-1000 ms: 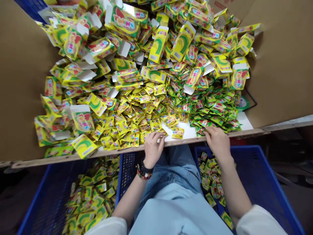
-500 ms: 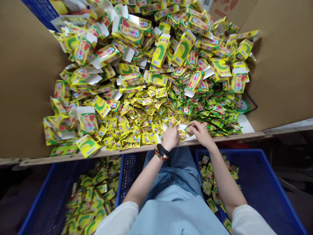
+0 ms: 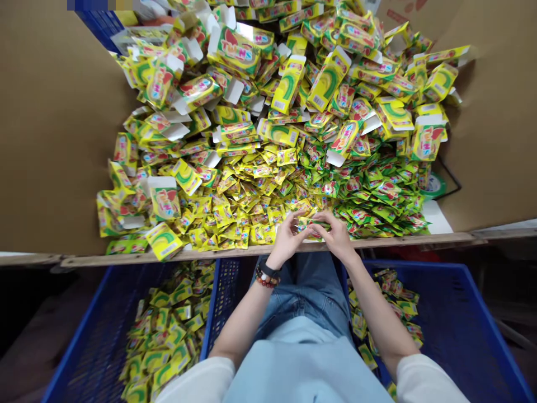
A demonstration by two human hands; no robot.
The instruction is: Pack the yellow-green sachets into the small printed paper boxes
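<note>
Near the table's front edge, my left hand [image 3: 288, 238] and my right hand [image 3: 335, 235] face each other, fingers bent around small candy packets [image 3: 307, 223]. Green and yellow wrapping shows between the fingertips; how many packets are held is too small to tell. Yellow packets [image 3: 226, 215] lie in a heap to the left and behind my hands. Green packets [image 3: 377, 201] are piled to the right. Behind them rises a large heap of yellow printed boxes [image 3: 235, 51], many with white flaps open.
Cardboard walls [image 3: 54, 134] flank the heap. A wooden edge [image 3: 235, 253] runs along the table front. Below are two blue crates [image 3: 84, 330] with filled boxes [image 3: 168, 341]. A green tape roll [image 3: 434, 184] sits at the right. Another blue basket [image 3: 98, 22] is at the back left.
My hands have come together, my left hand lifting off the packets and my right hand moving inward with a green packet. The whole view has shifted slightly, so the heap appears further right.
</note>
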